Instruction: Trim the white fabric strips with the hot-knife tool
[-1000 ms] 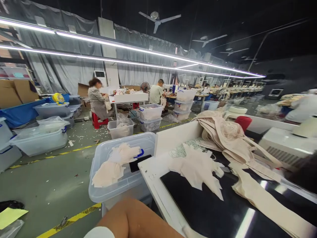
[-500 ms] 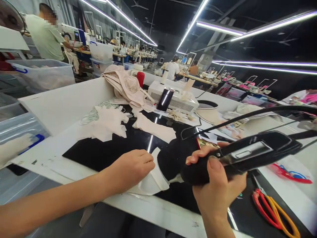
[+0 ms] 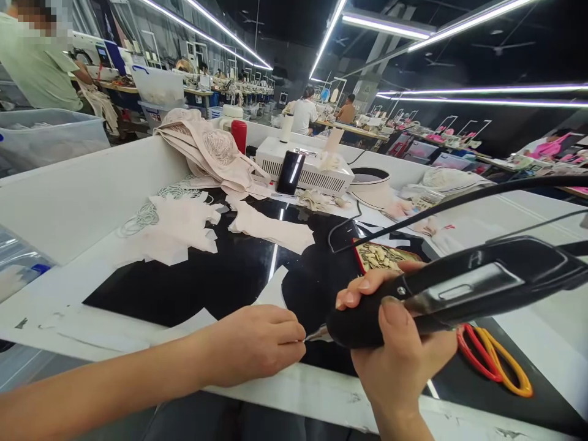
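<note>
Black corded tool [image 3: 459, 291], one only, fills the right of two hands [image 3: 407, 349].

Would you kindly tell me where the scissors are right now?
In the head view, the scissors lie at the lower right, on the black surface, just right of the right hand.

A black, elongated handheld tool [image 3: 441, 294] slants within the right fingers [image 3: 365, 286], its narrow tip [image 3: 320, 334] beside the left fingertips [image 3: 295, 334], a flat cream fabric piece [image 3: 274, 293] showing beyond them.
</note>
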Available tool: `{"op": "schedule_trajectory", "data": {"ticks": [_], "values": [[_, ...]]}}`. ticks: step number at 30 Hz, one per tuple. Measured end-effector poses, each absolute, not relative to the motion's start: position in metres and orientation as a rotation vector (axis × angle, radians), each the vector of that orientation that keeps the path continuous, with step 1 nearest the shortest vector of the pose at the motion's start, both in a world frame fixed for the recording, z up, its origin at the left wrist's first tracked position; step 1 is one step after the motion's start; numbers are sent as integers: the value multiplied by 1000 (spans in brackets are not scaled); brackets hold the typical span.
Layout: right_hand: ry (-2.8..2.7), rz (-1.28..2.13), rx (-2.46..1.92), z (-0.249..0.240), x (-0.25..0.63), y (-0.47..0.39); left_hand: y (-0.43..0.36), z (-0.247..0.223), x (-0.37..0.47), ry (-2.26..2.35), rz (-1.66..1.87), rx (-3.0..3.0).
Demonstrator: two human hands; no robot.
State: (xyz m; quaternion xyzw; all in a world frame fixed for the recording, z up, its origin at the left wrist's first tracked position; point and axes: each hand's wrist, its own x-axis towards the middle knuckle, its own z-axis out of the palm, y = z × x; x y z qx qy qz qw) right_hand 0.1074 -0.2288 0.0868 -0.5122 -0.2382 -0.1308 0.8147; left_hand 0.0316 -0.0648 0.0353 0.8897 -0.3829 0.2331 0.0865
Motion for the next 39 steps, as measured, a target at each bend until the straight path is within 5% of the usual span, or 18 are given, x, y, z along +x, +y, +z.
{"op": "schedule_trajectory", "data": {"ticks": [39], "values": [[-540,-256,-1106,77,100,-233,-54,23,21,-1039,654,2775]]}}
